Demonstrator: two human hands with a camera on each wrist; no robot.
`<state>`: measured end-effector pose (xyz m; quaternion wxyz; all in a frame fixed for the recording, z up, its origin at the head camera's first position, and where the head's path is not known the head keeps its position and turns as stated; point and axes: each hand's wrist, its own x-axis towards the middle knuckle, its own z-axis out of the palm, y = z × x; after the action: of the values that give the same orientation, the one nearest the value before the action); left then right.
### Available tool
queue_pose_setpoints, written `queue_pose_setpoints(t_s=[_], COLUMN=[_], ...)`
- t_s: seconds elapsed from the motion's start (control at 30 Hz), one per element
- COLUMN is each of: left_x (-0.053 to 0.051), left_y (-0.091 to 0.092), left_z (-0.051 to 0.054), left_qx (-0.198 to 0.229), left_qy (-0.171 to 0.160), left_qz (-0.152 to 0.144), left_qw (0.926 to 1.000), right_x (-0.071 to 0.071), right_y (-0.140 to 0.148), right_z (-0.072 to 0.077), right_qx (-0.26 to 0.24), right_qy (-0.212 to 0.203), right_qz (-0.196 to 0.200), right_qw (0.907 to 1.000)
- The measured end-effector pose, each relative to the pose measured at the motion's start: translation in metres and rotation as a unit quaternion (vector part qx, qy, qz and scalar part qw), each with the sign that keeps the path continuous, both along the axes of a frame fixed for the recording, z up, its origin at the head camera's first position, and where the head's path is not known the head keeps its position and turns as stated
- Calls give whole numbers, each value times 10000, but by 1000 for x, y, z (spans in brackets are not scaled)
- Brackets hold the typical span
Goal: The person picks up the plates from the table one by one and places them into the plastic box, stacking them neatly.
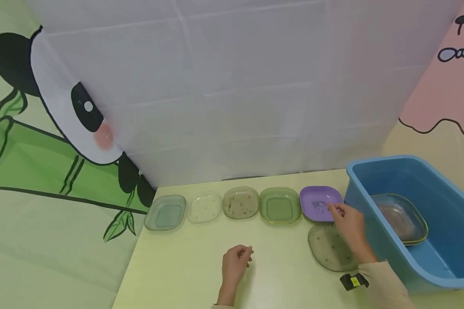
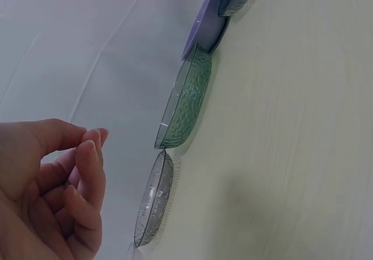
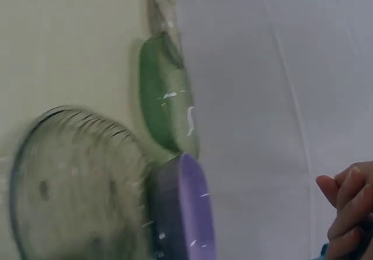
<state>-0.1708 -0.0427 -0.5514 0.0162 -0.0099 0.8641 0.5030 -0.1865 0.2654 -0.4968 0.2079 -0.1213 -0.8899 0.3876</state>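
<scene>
My right hand (image 1: 349,225) is over the right side of the purple plate (image 1: 312,202), beside the blue tub. Its fingers are loosely curled, and nothing shows between them in the right wrist view. Below the purple plate lies a larger smoky glass plate (image 1: 326,249), partly hidden by the right forearm. To the left, my left hand (image 1: 233,266) hovers above the table with loosely bent fingers and no object in it. Beyond it stands a row of plates: green (image 1: 280,205), greyish speckled (image 1: 241,203), clear (image 1: 204,208) and pale teal (image 1: 165,213).
A blue tub (image 1: 386,255) occupies the right side, with stacked glass dishes (image 1: 400,216) inside. Behind the pale table (image 1: 185,266) hangs a white cloth (image 1: 251,107). A black strap with a yellow label (image 1: 353,281) sits by the right sleeve.
</scene>
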Motion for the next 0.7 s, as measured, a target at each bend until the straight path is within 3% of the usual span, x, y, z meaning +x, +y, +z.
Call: queue_pose_setpoints(t_s=[0.13,0.3,0.4,0.53,0.7], left_x=[-2,-10,-17,-28,-37], left_y=[9,23,33,48,73], left_z=[-3,-1,5,10,-2], left_qx=[29,-114,-213,-265,-456], left_qy=[-96,37,204,289,-64], left_qz=[-95,-249,-362,-504,-833], left_qw=[9999,9996,9989,9980,9955], right_x=[20,38,43,47,52], right_y=[10,18,22,24,27], right_z=[-33,-57,-64,-70,-73], right_qx=[6,51,-22,-36,-60], right_qy=[-364,-1018,-1333,-1461,-1600], right_qz=[-220,-118,-160,-301,-337], right_qw=[9991,9947,9909,9888,9865])
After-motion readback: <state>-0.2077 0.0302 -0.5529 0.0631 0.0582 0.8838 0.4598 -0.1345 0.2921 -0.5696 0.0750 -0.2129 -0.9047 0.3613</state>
